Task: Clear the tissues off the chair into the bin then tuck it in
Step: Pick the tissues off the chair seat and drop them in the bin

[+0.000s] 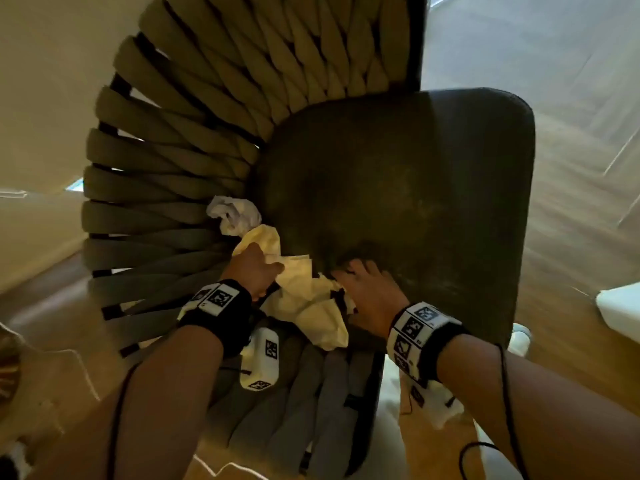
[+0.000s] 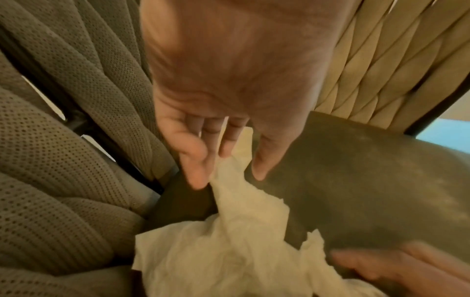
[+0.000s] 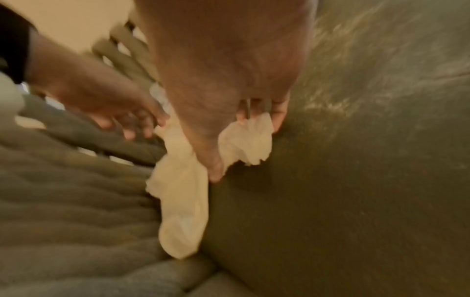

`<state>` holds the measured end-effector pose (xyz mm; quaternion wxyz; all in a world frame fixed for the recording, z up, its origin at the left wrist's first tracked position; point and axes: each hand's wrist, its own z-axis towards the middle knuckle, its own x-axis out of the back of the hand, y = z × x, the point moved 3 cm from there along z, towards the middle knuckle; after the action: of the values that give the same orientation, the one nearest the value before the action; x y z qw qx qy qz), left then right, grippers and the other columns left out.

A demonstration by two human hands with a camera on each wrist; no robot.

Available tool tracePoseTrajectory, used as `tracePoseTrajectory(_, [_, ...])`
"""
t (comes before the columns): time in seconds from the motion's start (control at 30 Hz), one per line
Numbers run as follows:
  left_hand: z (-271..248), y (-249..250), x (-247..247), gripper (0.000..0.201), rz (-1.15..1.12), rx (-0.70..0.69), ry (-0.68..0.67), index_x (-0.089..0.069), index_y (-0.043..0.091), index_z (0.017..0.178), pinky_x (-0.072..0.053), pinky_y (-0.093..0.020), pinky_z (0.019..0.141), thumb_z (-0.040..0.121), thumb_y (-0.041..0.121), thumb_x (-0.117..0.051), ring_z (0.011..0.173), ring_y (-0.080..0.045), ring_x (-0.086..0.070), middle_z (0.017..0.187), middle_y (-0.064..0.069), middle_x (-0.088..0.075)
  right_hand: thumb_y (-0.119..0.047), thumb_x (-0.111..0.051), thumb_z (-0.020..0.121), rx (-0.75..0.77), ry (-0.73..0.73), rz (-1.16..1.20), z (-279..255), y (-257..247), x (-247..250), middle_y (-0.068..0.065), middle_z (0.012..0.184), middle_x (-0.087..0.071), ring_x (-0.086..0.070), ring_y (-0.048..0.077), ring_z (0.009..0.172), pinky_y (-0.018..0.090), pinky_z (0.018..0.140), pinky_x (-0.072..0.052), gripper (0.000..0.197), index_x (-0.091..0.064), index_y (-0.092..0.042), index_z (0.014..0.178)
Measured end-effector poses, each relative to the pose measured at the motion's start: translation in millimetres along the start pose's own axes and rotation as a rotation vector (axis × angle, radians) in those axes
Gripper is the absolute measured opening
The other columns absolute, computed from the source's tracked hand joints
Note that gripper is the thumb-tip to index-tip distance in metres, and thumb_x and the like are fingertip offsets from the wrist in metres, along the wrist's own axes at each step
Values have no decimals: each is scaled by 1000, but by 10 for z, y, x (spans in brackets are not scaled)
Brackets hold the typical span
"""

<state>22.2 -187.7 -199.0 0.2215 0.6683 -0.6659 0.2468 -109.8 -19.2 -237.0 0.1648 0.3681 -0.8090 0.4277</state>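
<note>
A chair with a dark seat cushion and a back of woven olive straps fills the head view. Cream crumpled tissues lie bunched at the seat's near left edge, against the straps. My left hand holds one end of this tissue between fingers and thumb. My right hand pinches the other end between thumb and fingers, right on the cushion. A separate white crumpled tissue lies just beyond my left hand, where seat and straps meet. I cannot make out a bin.
Wooden floor shows around the chair. Pale fabric hangs or lies to the right. A white object sits at the right edge and a small white one by the seat's near right corner. The chair's straps curve round the left side.
</note>
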Motion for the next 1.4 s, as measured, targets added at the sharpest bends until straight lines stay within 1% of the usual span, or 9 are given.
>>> tracePoseTrajectory(0.1, [110,-104,-206,53,-80,25,-170,-49,8,128,-55,-44,81,85,36,-66,96,-34,-62,120,-17,-59,-15,-59,85,-41,12,-7,140,-1,-55,10,133,-40,-49,33,113,44,89,-48,53,-39,-20,133])
tracePoseTrajectory(0.23, [212,-141,-348,37,-172,10,-103,-56,6,117,-52,-37,73,89,30,-61,85,-32,-63,105,-18,-65,-17,-48,91,-169,142,195,234,43,105,12,118,-52,-58,32,99,39,81,-48,27,-54,-11,117])
tracePoseTrajectory(0.37, [89,40,-428,8,-591,41,-298,-58,7,96,-49,-25,46,92,14,-58,58,-20,-57,70,-11,-59,-22,-40,96,-343,270,536,303,39,292,9,107,-57,-58,27,94,37,79,-47,25,-55,-10,111])
tracePoseTrajectory(0.5, [-67,450,-383,13,-713,-189,-416,-65,11,101,-53,-27,55,91,15,-58,71,-19,-66,86,-11,-69,-44,-46,93,-360,151,1047,360,-157,406,-4,112,-58,-60,17,101,36,91,-50,42,-46,-20,129])
tracePoseTrajectory(0.67, [-209,845,-201,24,-973,-305,-634,-59,11,116,-58,-34,78,94,7,-50,90,-23,-68,103,-11,-68,-28,-47,95,-361,267,1176,371,2,670,9,108,-65,-66,25,96,47,89,-54,19,-54,-21,112])
tracePoseTrajectory(0.83, [-23,683,-92,29,-80,-344,-225,-56,15,109,-53,-33,72,85,28,-67,87,-20,-61,95,-1,-59,-17,-42,97,-412,224,960,297,287,770,12,113,-62,-62,26,100,43,91,-51,24,-56,-14,116])
tracePoseTrajectory(1.0, [96,494,-498,45,744,-435,-419,-59,10,116,-50,-32,75,80,34,-70,97,-29,-64,111,-9,-65,-12,-40,96,-362,141,838,259,286,737,9,107,-59,-59,22,95,36,83,-48,29,-53,-11,122])
tracePoseTrajectory(1.17, [45,840,-279,21,36,-468,-483,-63,6,109,-52,-28,57,92,18,-58,71,-22,-64,86,-12,-68,-26,-38,99,-324,44,972,231,186,781,1,104,-60,-59,14,88,26,73,-48,26,-49,-20,123])
tracePoseTrajectory(1.4, [-109,1054,176,26,-556,-430,-502,-58,11,118,-59,-31,69,93,15,-55,92,-19,-70,107,-7,-68,-17,-46,96,-191,139,940,267,166,993,-1,106,-59,-60,15,95,34,85,-51,24,-49,-20,119])
